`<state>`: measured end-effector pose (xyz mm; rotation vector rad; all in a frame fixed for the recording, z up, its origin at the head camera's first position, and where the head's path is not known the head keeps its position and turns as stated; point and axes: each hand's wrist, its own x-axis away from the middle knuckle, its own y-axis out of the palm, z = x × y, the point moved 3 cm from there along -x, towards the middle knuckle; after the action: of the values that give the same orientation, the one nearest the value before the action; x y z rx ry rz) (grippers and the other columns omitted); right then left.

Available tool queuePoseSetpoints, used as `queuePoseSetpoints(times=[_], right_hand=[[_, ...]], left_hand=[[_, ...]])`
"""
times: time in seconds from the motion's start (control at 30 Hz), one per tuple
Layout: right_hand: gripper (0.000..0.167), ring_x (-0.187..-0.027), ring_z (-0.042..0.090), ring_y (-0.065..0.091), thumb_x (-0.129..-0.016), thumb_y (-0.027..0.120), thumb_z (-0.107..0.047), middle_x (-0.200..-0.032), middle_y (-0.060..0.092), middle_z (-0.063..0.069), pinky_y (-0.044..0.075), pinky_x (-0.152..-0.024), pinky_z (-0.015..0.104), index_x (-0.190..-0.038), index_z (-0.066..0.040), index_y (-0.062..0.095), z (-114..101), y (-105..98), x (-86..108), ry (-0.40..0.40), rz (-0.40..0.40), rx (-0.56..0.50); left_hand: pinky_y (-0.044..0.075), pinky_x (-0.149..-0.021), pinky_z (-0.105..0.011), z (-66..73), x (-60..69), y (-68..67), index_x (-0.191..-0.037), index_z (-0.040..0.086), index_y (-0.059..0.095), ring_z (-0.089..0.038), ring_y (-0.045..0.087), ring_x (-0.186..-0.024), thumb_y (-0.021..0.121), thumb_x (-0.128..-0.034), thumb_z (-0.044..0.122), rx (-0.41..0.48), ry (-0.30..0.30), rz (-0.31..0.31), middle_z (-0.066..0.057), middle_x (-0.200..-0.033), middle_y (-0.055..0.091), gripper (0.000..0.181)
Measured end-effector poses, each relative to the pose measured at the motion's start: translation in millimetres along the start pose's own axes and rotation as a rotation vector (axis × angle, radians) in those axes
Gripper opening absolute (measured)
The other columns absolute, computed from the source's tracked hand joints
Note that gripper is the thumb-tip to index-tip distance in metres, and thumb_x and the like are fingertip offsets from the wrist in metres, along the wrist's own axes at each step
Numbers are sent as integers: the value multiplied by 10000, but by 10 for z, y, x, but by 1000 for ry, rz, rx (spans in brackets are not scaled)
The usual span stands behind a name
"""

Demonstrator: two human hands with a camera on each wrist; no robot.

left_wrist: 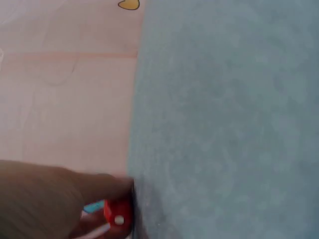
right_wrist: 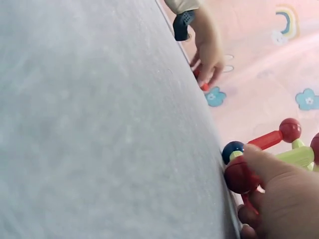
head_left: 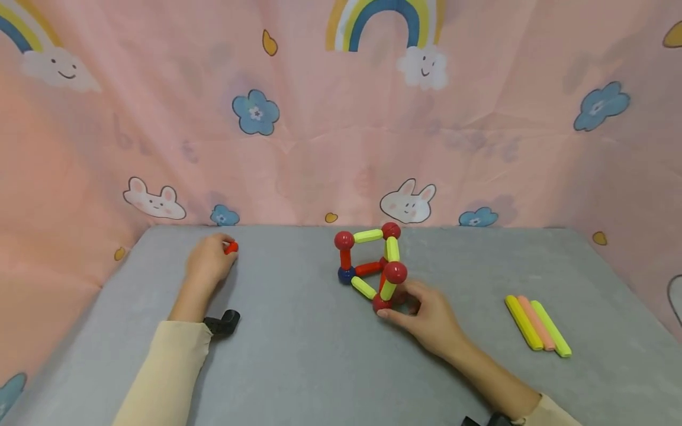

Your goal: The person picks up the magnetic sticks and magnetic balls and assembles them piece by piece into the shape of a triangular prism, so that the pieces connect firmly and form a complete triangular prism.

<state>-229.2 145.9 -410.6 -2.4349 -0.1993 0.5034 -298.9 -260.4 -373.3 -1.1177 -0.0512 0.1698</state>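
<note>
A frame of magnetic rods and balls [head_left: 367,235] stands right of the table's middle. It joins red balls, one dark blue ball [head_left: 346,274], yellow-green rods and red rods. At its near lower corner, my right hand [head_left: 431,319] grips a red ball [right_wrist: 240,175] between thumb and fingers; the fingers behind are partly hidden. Far to the left, my left hand [head_left: 209,258] pinches a short red rod [head_left: 231,248] at the table surface. That red rod [left_wrist: 117,213] shows a pale end in the left wrist view, its other end covered by the fingers.
To the right lie a yellow rod [head_left: 524,322], a salmon rod [head_left: 536,322] and a yellow-green rod [head_left: 551,328], side by side on the grey table [head_left: 288,355]. A pink printed cloth [head_left: 319,148] rises along the table's back and sides. Each wrist wears a black camera mount [head_left: 224,323].
</note>
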Motion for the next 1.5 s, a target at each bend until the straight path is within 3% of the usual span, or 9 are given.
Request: queuePoseSetpoints(times=[0.13,0.27,0.37,0.5,0.63,0.77,1.13,1.33,1.5], right_hand=[[345,-832,98,603,-792,874,-268,-954,703,-54,500,-668,211,-1086,-188,712,19,21,8,-28,2,40],[312,-799,90,577,-812,857,-229,-952,704,-38,494,-643,204,-1079,-166,709,35,-19,-35,-51,-4,57],[273,-771,78,563,-820,849,-216,-944,709,-33,474,-612,200,-1050,-162,712,54,-63,-72,-68,-11,59],[249,-794,73,585,-823,846,-222,-959,717,-46,478,-607,200,-1033,-183,717,84,-94,-79,-62,-28,45],[247,-807,71,593,-828,843,-221,-962,714,-57,486,-610,200,-1038,-191,716,115,-94,-57,-64,-35,43],[259,-809,63,598,-827,842,-204,-970,716,-58,490,-607,201,-1053,-188,716,132,-86,-40,-71,-32,32],[236,-824,51,617,-822,847,-202,-951,714,-62,503,-614,204,-1021,-190,721,106,-67,-33,-78,-14,6],[243,-822,63,617,-816,851,-205,-944,713,-59,505,-614,209,-1019,-186,720,98,-72,-25,-66,-20,1],[407,-903,133,649,-857,818,-262,-1029,721,-1,540,-693,209,-1219,-159,663,32,-139,-39,17,30,-36]], left_hand=[[524,-876,-492,239,36,-29,-1330,14,630,-377,642,-1064,649,-979,173,82,190,-12,-225,-1212,688,387],[543,-822,-409,782,222,-206,-1261,130,695,-270,637,-1004,695,-965,189,199,387,11,-92,-1177,714,301],[568,-878,-410,1190,413,-277,-1229,131,707,-232,649,-1017,737,-929,158,246,569,39,-47,-1166,732,303],[588,-927,-366,1556,571,-184,-1209,104,712,-182,671,-1018,774,-888,111,257,786,41,-32,-1125,750,327],[599,-906,-317,1807,603,-29,-1210,92,708,-155,667,-994,795,-861,80,271,935,25,-20,-1117,740,360],[604,-842,-264,1931,594,75,-1166,86,732,-150,654,-962,803,-847,61,286,995,9,-33,-1102,736,327],[598,-849,-228,1960,610,141,-1066,132,763,-130,685,-972,828,-829,73,157,1006,51,3,-1057,742,253],[597,-845,-234,1961,598,169,-1047,133,770,-138,682,-963,838,-812,57,149,1020,71,3,-1036,745,256],[593,-857,-233,1970,598,189,-1036,141,773,-138,683,-973,845,-813,83,131,1041,89,10,-1025,741,241]])
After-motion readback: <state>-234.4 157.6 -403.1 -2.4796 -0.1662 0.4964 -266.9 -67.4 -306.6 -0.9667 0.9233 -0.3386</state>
